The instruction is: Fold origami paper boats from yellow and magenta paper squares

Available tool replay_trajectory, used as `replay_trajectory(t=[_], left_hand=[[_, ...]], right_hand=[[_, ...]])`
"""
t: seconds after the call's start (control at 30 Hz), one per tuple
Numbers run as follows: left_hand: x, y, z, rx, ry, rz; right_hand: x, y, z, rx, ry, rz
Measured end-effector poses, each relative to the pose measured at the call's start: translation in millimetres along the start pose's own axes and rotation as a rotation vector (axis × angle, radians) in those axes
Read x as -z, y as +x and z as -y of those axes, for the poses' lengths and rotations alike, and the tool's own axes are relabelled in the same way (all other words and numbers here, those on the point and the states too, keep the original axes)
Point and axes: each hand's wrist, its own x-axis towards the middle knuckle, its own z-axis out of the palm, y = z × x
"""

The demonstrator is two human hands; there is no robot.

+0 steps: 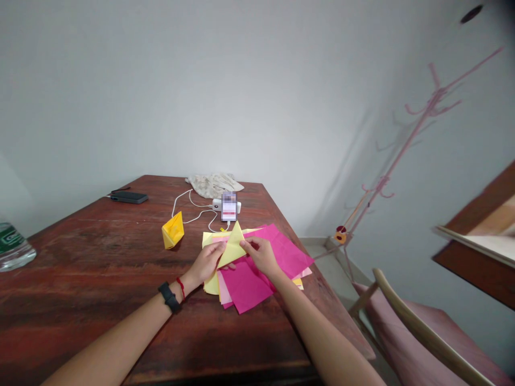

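A pale yellow folded paper (233, 247) with a pointed top is held up between my two hands. My left hand (207, 261) pinches its left edge, with a dark band and a red string on the wrist. On the right side of the paper, my right hand (260, 254) is closed with thumb and fingers on it. Beneath both hands lie spread sheets: a large magenta paper (287, 252) on top, with pale yellow, pink and orange sheets showing from under it. A folded orange-yellow paper shape (173, 231) stands to the left, touched by neither hand.
Behind the sheets, a phone (229, 207) leans on a white device with white cables. A crumpled cloth (213, 185) and a black power bank (129, 197) lie farther back on the wooden table (100, 257). A bottle (14, 246) is far left; a chair (418, 332) stands right.
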Motion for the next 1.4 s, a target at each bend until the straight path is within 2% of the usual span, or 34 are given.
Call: replay_trajectory(t=[0.2,0.4,0.67,0.87,1.4], left_hand=[[-1.5,-1.3,-5.4,0.029,-0.06,0.036],[-1.1,-1.3,-6.1,-0.02,0.025,0.019],[-0.3,-1.0,-3.4,-0.037,0.041,0.066],[-1.4,-4.0,-3.5,-0.039,0.098,0.085],[-3.1,-3.4,-5.3,-0.087,0.048,0.127]], right_hand=[[0.8,0.0,-1.2,0.01,-0.004,-0.002],[0.4,1.5,-2.3,-0.011,0.052,-0.004],[-1.4,0.1,-5.6,-0.095,0.086,0.025],[-1.6,0.2,-6.2,-0.095,0.072,0.04],[-4.4,-3.5,1.1,-0.089,0.083,0.07]])
